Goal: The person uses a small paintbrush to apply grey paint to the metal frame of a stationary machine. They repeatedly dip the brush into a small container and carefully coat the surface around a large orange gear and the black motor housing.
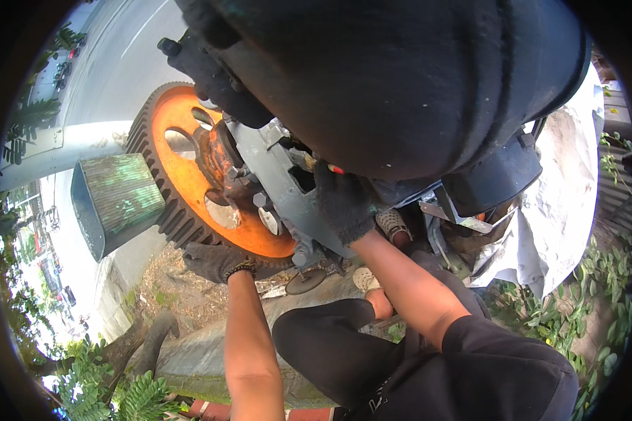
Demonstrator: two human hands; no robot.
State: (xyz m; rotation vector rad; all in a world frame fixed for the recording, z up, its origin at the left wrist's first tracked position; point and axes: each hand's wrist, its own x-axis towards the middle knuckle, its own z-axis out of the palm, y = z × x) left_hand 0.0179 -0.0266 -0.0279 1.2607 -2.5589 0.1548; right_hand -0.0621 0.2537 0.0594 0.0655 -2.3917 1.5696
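Observation:
A large orange gear wheel (172,116) with dark teeth stands upright at the left of a machine. My left hand (216,262), in a dark glove, is at its lower toothed rim, fingers bent against the teeth. Beside the wheel runs a grey metal frame (277,179) with bolts and a rectangular slot. My right hand (340,203), also gloved, is closed at the frame's upper side, close to the slot. From its fingers shows a small red and yellow end of what looks like a paintbrush (336,169); the rest is mostly hidden.
A big black rounded cylinder (393,84) overhangs my right hand. A green, weathered box-shaped post (119,200) stands left of the gear. White sheeting (548,203) drapes the right side. A person's foot in a beige clog (392,223) shows under the machine. A road (130,42) runs beyond.

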